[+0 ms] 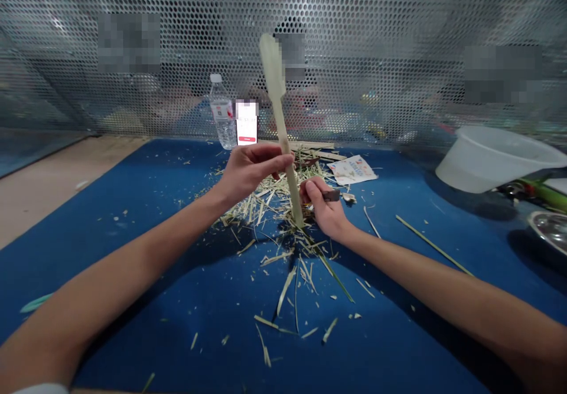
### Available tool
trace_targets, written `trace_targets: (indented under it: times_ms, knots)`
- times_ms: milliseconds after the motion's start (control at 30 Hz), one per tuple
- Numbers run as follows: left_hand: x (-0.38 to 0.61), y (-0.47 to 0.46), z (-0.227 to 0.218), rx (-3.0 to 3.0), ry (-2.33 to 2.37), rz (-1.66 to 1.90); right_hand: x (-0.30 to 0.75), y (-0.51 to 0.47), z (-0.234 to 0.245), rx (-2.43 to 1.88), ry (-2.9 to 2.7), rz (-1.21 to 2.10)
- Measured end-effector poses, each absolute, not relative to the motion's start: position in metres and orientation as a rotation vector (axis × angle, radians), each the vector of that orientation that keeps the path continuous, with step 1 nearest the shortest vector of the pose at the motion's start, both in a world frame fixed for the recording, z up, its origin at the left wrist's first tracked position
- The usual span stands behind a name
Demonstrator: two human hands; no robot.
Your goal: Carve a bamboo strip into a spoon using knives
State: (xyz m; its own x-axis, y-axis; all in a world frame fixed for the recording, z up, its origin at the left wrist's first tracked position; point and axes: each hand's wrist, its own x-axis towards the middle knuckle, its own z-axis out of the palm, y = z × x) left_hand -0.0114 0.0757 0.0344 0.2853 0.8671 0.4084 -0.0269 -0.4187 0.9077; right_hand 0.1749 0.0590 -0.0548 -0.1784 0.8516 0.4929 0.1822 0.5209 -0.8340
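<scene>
Upright and leaning slightly left, a pale carved bamboo spatula (pixel 277 98) has its wide blade at the top and its thin handle end down among the shavings. My left hand (pixel 252 172) pinches the handle near its middle between thumb and fingers. Close to the handle's lower part, my right hand (pixel 325 208) is closed around a knife (pixel 331 195); a dark grey end of it sticks out past the thumb, and the rest is hidden by the fingers. A heap of bamboo shavings (pixel 254 208) lies around and behind both hands.
Behind the shavings stand a water bottle (pixel 222 116) and a lit phone (pixel 247 125) against a perforated metal screen (pixel 186 39). A printed packet (pixel 353 170) lies right of them. A white plastic tub (pixel 478 160) and a metal bowl (pixel 551 228) are at the right.
</scene>
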Motion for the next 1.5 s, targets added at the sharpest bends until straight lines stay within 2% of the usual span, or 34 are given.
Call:
trace_targets:
  times_ms: [233,1000,1267,1500]
  knots:
    - [-0.011,0.079,0.033,1.692,0.996,1.328,0.173,0.055,-0.047,-0.913,-1.757,0.687]
    - [-0.011,0.083,0.023,1.785,0.969,1.062,0.172,0.060,-0.049,-1.017,-1.677,0.708]
    - [-0.013,0.086,0.024,1.789,1.003,1.012,0.172,0.071,-0.057,-1.069,-1.619,0.587]
    - [-0.014,0.086,0.028,1.840,1.003,1.008,0.173,0.075,-0.057,-1.073,-1.601,0.735]
